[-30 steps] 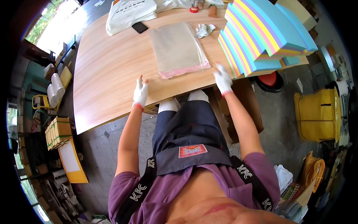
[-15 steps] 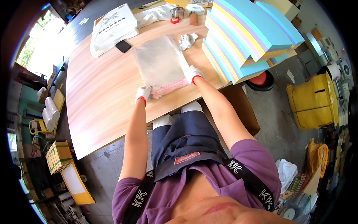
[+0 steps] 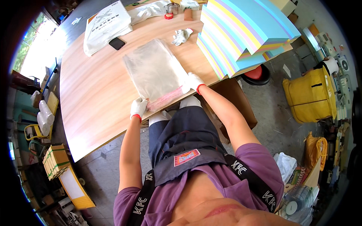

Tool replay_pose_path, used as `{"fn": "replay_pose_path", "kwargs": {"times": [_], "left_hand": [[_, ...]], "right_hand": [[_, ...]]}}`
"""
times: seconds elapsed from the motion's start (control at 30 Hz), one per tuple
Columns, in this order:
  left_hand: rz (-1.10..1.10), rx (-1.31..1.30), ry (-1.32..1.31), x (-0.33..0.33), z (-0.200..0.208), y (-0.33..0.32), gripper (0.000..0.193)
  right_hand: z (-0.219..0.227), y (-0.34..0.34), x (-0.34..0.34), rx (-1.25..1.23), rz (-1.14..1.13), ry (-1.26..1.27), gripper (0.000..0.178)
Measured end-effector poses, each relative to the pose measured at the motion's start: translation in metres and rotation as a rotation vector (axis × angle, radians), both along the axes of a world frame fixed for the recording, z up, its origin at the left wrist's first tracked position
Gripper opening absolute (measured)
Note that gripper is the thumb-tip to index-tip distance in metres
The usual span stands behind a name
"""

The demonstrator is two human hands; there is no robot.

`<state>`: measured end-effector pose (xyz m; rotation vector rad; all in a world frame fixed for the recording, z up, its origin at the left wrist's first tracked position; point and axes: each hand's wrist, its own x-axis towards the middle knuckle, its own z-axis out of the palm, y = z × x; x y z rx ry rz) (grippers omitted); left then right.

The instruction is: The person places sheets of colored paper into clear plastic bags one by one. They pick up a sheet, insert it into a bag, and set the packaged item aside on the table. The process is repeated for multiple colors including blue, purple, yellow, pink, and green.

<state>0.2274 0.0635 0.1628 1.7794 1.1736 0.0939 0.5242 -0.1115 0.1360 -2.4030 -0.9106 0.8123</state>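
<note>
Plastic sleeves (image 3: 156,69), clear and pink-edged, lie stacked, gloved hands (image 3: 138,107) gripping their near corners

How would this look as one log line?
left hand: at plastic, near-left corner; right hand: at near-right corner; plastic: on table; phone: untouched

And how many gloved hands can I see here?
2: the left hand at the near left corner of the clear plastic stack, the right hand at its near right corner.

left grip (image 3: 138,107): at plastic-bag stack (image 3: 154,69), near-left corner | right grip (image 3: 194,81): near-right corner | table (image 3: 92,94): beneath
</note>
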Motion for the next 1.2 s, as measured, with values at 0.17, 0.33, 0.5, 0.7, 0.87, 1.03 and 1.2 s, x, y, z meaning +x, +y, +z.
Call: {"fn": "replay_pose_path", "kwargs": {"times": [0.17,0.33,0.5,0.7,0.87,1.03,1.2], "left_hand": [[-0.057,0.284,0.329,-0.024,0.041,0.003,0.061],[-0.023,0.854,-0.123,-0.027,0.109,-0.034,0.052],[-0.291,0.756,-0.515,0.023,0.163,-0.118,0.044],[-0.624,0.516,-0.54,0.025,0.172,-0.169,0.041],[-0.637,0.448,-0.555,0.025,0.16,-0.169,0.04],[-0.684,0.458,-0.542,0.024,0.153,-0.171,0.037],[-0.708,0.475,-0.554,0.025,0.148,-0.176,0.036]], "right_hand": [[0.129,-0.07,-0.036,-0.013,0.112,-0.25,0.07],[0.257,-0.146,-0.02,0.774,0.313,-0.613,0.032],[0.369,-0.201,0.051,0.215,-0.079,-1.252,0.039],[0.364,-0.182,0.077,0.028,-0.033,-0.946,0.038],[0.369,-0.18,0.078,0.016,-0.02,-0.913,0.038],[0.374,-0.18,0.079,0.014,-0.012,-0.884,0.039],[0.372,-0.177,0.076,0.014,-0.003,-0.857,0.04]]}}
